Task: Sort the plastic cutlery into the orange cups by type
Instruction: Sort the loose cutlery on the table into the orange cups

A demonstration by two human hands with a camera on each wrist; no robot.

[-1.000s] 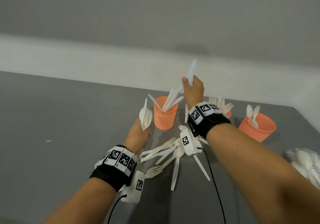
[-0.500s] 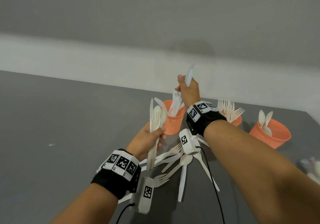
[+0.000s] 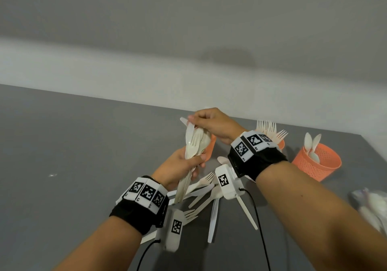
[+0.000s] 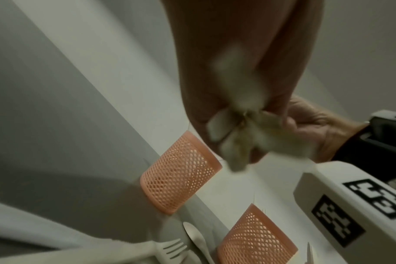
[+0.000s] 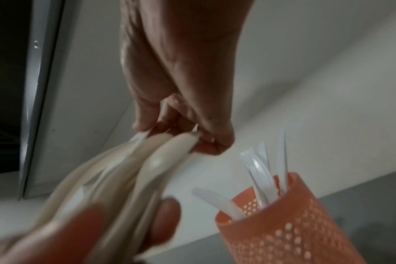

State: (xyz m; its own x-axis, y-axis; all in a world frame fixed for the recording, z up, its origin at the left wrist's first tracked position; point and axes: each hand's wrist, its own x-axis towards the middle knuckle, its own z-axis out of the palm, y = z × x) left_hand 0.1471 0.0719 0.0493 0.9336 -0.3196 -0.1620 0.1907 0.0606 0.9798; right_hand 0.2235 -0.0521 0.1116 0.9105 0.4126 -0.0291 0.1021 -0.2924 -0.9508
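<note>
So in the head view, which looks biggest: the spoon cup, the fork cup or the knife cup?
1. Spoon cup: largest, fully in view and nearest on the right.
2. Fork cup and knife cup: unsure. The right hand and the cutlery bundle in the left hand hide most of both.

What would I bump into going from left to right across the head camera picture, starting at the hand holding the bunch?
Left hand gripping the cutlery bunch → right hand pinching the bunch's top → cup of forks → cup of spoons → blurry bag of cutlery at the right edge.
</note>
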